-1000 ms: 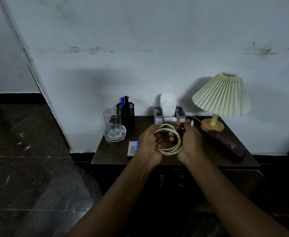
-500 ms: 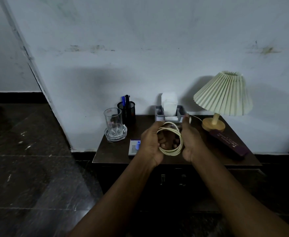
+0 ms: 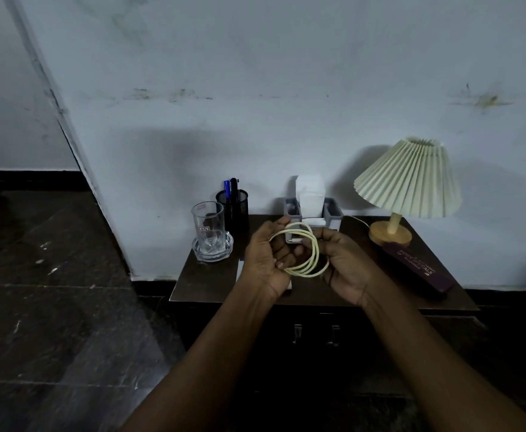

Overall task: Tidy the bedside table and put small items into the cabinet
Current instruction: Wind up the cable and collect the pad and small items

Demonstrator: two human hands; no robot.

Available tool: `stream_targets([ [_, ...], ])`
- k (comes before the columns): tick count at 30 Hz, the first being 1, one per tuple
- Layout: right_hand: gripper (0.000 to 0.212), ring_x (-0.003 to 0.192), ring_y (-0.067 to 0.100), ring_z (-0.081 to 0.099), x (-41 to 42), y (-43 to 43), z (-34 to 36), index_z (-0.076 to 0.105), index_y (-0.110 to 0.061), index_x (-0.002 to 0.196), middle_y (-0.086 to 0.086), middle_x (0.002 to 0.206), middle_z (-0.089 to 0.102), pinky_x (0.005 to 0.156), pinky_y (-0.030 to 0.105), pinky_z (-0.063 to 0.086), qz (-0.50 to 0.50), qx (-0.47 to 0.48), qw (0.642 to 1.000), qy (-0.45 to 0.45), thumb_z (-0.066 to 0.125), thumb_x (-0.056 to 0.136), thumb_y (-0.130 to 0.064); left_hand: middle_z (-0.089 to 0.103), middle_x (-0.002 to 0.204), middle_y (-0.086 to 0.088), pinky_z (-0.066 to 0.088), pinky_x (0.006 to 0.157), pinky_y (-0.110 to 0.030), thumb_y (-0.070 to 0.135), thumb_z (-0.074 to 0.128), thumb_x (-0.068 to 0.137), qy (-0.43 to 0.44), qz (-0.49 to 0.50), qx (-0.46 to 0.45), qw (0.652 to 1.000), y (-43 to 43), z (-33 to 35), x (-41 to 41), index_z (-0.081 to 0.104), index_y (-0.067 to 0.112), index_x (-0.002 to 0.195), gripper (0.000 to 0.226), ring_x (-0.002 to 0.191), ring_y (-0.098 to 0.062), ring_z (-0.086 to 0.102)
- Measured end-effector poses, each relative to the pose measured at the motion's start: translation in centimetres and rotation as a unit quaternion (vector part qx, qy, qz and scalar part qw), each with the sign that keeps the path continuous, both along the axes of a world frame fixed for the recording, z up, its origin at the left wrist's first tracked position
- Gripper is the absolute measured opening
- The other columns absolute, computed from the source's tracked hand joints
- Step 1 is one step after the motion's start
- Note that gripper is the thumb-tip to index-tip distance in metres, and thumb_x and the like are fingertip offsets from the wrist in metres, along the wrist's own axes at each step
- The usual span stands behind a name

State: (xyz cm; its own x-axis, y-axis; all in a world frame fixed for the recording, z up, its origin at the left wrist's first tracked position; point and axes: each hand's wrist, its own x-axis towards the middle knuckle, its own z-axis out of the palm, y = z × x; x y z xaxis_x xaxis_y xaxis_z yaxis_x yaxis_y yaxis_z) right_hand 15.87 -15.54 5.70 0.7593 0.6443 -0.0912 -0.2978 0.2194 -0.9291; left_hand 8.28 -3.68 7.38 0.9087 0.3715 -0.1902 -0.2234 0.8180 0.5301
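Note:
A pale yellow-white cable [image 3: 313, 263] is wound into a coil of several loops above the dark bedside table [image 3: 205, 282]. My left hand [image 3: 263, 260] grips the coil's left side with fingers curled through the loops. My right hand [image 3: 347, 260] holds the coil's right side. Below the tabletop the dark cabinet front shows two small metal handles [image 3: 316, 333], and its doors are closed. A small white and blue box [image 3: 240, 269] lies on the table, mostly hidden behind my left hand.
On the table stand a clear glass on a glass coaster [image 3: 210, 235], a black mesh pen cup [image 3: 233, 207], a grey tissue holder [image 3: 313, 210], a pleated lamp [image 3: 408, 182] and a long purple box [image 3: 417, 266]. A wall is behind, dark floor to the left.
My two hands have turned the coil and drawn slightly apart; the loops now hang more open between them, and the loose plug end near my right fingers is no longer seen.

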Motion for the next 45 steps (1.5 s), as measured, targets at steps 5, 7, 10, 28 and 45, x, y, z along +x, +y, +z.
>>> stream_targets([
  [5,0.031,0.09,0.028,0.076,-0.7,-0.4,0.2,0.071,0.007,0.117,0.02,0.103,0.076,0.098,0.049,0.056,0.093,0.092,0.989,0.071,0.063,0.089,-0.004,0.046,0.047,-0.001,0.022,0.026,-0.013,0.01,0.051,0.099,0.022,0.041,-0.004,0.999,0.5,-0.5,0.4,0.062,0.007,0.086,0.016,0.027,-0.009,0.035],
  [7,0.034,0.088,0.025,0.076,-1.1,-0.2,0.4,0.073,0.007,0.115,0.02,0.099,0.077,0.093,0.043,0.06,0.106,0.138,0.976,0.13,0.059,0.09,-0.012,0.054,0.049,-0.007,0.026,0.028,-0.014,0.008,0.054,0.097,0.04,0.055,0.025,0.997,0.5,-0.4,0.4,0.063,0.005,0.089,0.012,0.029,-0.012,0.04],
  [10,0.05,0.084,0.027,0.074,-1.6,0.3,0.9,0.066,0.011,0.121,0.022,0.092,0.076,0.09,0.039,0.058,0.099,0.171,0.966,0.167,0.05,0.092,-0.027,0.057,0.052,-0.011,0.028,0.031,-0.015,0.007,0.059,0.096,0.071,0.075,0.055,0.993,1.0,-0.7,0.5,0.063,0.003,0.099,0.007,0.03,-0.013,0.041],
  [28,0.031,0.108,0.025,0.067,-1.7,0.6,-1.2,0.071,-0.014,0.124,0.008,0.115,0.071,0.093,0.034,0.052,-0.215,-0.245,0.704,-0.631,0.061,0.096,-0.006,0.062,0.053,-0.003,0.036,0.036,-0.014,0.006,0.062,0.093,0.086,0.032,0.145,0.985,-0.1,-1.4,0.9,0.067,0.002,0.089,0.008,0.037,-0.01,0.052],
  [45,0.014,0.049,0.013,0.053,0.9,-0.7,-0.3,0.075,-0.008,0.091,0.011,0.073,0.065,0.045,0.024,0.041,-0.116,-0.109,0.985,-0.071,0.067,0.098,-0.017,0.048,0.053,0.0,0.029,0.039,-0.02,0.025,0.073,0.093,0.067,0.09,0.253,0.961,0.0,-1.3,0.6,0.066,-0.005,0.102,0.032,0.043,-0.01,0.031],
])
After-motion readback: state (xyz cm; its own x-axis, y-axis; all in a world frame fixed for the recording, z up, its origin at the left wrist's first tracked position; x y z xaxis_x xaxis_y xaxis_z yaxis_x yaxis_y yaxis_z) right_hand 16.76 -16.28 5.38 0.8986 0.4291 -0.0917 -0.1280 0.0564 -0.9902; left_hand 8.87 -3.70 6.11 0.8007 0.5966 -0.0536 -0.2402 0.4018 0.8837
